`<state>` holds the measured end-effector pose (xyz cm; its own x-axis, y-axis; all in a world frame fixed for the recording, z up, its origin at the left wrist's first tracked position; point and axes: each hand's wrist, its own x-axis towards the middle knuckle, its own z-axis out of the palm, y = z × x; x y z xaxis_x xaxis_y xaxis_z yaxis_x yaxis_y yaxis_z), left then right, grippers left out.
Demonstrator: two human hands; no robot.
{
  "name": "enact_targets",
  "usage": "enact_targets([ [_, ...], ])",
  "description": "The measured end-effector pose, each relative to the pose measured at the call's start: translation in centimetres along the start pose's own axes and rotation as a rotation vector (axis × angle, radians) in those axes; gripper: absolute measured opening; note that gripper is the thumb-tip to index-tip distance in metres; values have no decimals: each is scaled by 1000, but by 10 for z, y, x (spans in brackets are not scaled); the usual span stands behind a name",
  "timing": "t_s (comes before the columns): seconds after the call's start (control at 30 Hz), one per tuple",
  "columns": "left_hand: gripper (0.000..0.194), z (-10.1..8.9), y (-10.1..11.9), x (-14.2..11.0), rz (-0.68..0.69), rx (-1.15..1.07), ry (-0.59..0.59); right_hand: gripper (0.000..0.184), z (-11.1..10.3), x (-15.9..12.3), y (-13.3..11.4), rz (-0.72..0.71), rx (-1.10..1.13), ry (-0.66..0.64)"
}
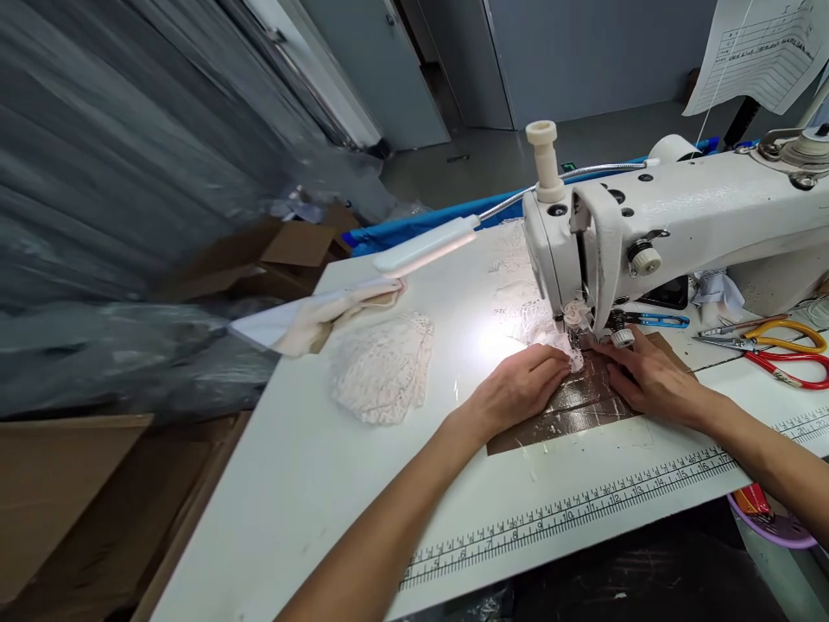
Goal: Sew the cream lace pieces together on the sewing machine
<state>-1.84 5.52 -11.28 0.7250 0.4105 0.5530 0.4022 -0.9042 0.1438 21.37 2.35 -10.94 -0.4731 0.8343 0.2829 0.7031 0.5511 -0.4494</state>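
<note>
A white sewing machine (pixel 699 207) stands on the table, its presser foot lowered close to a small piece of pale pink lace fabric (pixel 575 358). My left hand (pixel 523 387) lies just left of the foot, its fingers closed together on the lace. On the other side my right hand (pixel 654 380) has its bent fingers close to the foot; whatever they hold is hidden. Both hands rest over a brown sheet (pixel 576 415) on the table. More lace (pixel 385 367) lies in a heap to the left.
Scissors with red handles (pixel 787 367), yellow-handled scissors (pixel 787 333) and blue thread snips (pixel 657 320) lie to the right. A lamp (pixel 427 246) reaches over the table (pixel 311 501). Cream cloth (pixel 317 320) overhangs the left edge, near cardboard boxes (pixel 298 246). A printed measuring scale (pixel 570 510) runs along the front.
</note>
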Motion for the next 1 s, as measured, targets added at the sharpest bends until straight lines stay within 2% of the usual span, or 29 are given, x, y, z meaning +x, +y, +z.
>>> enact_targets([
  [0.13, 12, 4, 3, 2, -243, -71, 133, 37, 3, -1, -2, -57, 2, -20],
  [0.27, 12, 4, 4, 1, -320, -76, 179, 41, 9, 0, -3, -144, -74, -90],
  [0.33, 11, 3, 5, 1, -278, -83, 153, 41, 11, 1, -4, -137, -100, -121],
  [0.4, 7, 2, 5, 0, -204, -94, 77, 38, 10, 1, -5, -122, -107, -145],
  [0.53, 12, 1, 5, 0, -120, -87, -38, 36, 9, 1, -6, -123, -83, -143],
  [0.8, 12, 7, 6, 3, -90, 46, 93, 33, 9, -1, -2, -169, 9, -80],
  [1.0, 13, 9, 7, 3, -47, 110, 21, 33, 10, -2, -3, -160, 12, -67],
])
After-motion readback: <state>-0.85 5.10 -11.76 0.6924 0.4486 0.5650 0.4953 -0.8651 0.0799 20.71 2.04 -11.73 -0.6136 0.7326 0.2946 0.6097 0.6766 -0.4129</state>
